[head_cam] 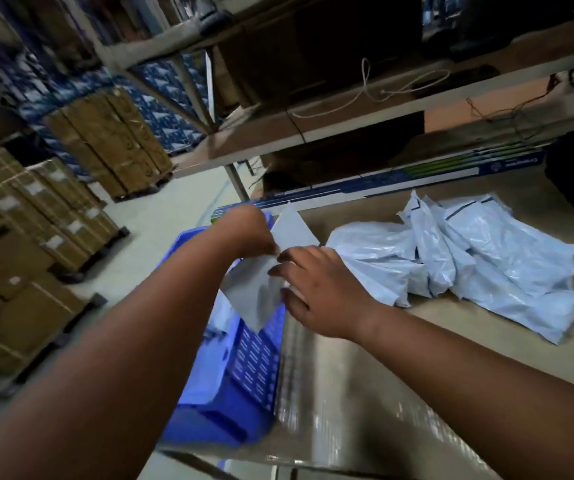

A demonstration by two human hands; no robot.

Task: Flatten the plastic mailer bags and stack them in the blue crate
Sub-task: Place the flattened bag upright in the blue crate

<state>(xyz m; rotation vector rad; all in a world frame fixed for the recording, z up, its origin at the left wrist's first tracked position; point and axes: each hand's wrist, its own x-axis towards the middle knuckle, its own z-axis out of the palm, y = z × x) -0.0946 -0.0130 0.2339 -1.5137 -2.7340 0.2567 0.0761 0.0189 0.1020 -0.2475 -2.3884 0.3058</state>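
Placing one mailer (261, 292) over the blue crate (254, 362), frame centre: left hand (247, 233) and right hand (316, 289) both pinch it. Pile (479, 258) waits centre-right on the surface (417, 358). Next I'd lower it flat, release.

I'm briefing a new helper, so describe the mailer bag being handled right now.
Find the blue crate beside the table's left edge. Above it, the left hand and right hand hold one mailer bag: flat, unlike the crumpled pile.
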